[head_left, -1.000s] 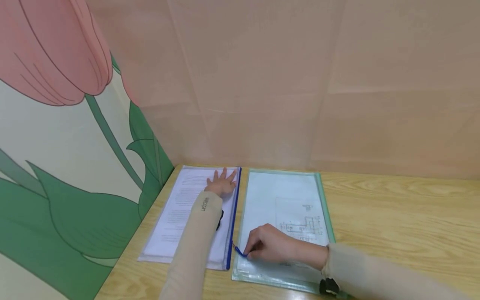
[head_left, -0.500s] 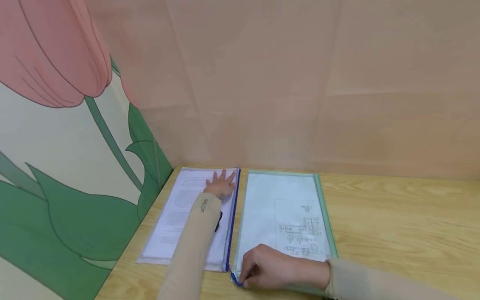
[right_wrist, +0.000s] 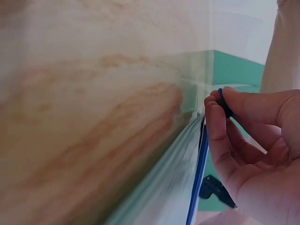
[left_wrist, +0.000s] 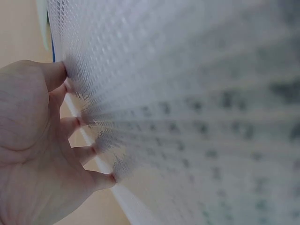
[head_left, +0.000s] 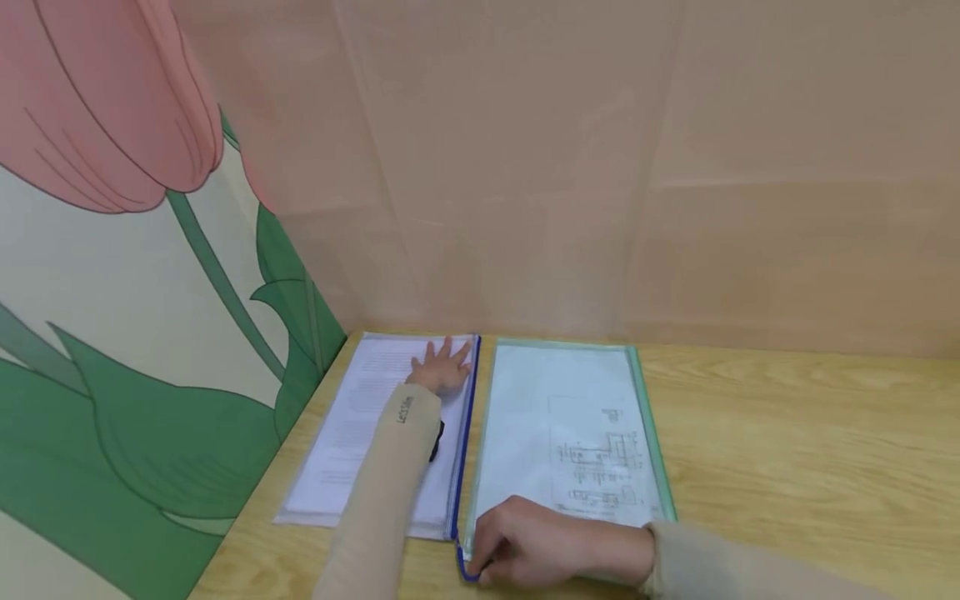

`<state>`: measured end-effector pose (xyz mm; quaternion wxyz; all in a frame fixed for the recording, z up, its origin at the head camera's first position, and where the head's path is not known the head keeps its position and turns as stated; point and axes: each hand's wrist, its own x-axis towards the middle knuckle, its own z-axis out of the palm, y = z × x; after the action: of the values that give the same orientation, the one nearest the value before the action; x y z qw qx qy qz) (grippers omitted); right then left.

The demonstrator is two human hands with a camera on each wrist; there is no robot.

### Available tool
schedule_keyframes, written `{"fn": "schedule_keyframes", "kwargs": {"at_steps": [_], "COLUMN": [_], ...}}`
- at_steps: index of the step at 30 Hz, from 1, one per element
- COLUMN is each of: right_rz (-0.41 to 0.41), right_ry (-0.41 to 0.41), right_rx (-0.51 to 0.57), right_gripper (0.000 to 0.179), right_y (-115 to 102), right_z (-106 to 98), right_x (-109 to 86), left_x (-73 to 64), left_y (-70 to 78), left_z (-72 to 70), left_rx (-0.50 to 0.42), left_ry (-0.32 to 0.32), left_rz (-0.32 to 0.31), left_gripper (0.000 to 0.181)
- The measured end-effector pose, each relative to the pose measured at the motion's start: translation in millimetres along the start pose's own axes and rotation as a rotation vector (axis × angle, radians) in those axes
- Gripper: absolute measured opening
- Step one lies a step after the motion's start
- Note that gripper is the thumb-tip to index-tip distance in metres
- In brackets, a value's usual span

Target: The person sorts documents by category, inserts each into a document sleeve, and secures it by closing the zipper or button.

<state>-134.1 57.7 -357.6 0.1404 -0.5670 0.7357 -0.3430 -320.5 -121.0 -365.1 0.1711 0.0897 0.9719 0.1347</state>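
Observation:
A clear zip document pouch [head_left: 318, 500] with a blue zipper [head_left: 468, 433] along its right side lies on the table, printed sheets inside. My left hand [head_left: 441, 371] rests on its far right part, fingers spread; in the left wrist view the fingertips [left_wrist: 108, 180] touch the mesh-patterned surface. Just past the pouch's near right corner, my right hand [head_left: 536, 542] pinches the blue zipper pull cord [head_left: 465, 571] between thumb and fingers. A dark end of the pull [right_wrist: 225, 108] shows between the fingertips in the right wrist view.
A green-edged clear pouch [head_left: 555, 375] holding a sheet with a line diagram lies right beside the blue one, partly under my right hand. The wooden table [head_left: 810, 450] extends rightward. A tulip-painted wall [head_left: 225, 375] borders the left, and a beige covering [head_left: 525, 208] stands behind.
My right hand has moved toward the near edge with the zipper pull, from beside the lower pouch side to past its corner, slowing lately. The left hand stays in place.

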Motion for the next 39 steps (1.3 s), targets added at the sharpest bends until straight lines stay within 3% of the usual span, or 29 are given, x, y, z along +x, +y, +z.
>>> {"fn": "schedule_keyframes", "kwargs": {"at_steps": [5,16,31,39], "right_rz": [0.137,0.334,0.368,0.372], "right_ry": [0.025,0.138,0.166,0.217], "right_rx": [0.093,0.113,0.098,0.11], "right_gripper": [0.015,0.014,0.013,0.012], "right_y": [3.7,11.7,14.3,19.2], "right_z": [-5.3,-12.3,-18.7,-28.2], "right_x": [-8.0,-21.5,-30.8,-48.5], "left_x": [1.1,2.9,3.7,11.5], "left_y": [0.6,-0.6,-1.8,-2.4], "left_z": [-0.2,0.8,2.6,11.1], "left_rx": [0.0,-0.018,-0.004,0.107], "left_ry": [0.002,-0.005,0.025,0.159], "left_rz": [-0.002,-0.002,-0.014,0.032], "left_gripper": [0.053,0.052,0.051,0.048]}}
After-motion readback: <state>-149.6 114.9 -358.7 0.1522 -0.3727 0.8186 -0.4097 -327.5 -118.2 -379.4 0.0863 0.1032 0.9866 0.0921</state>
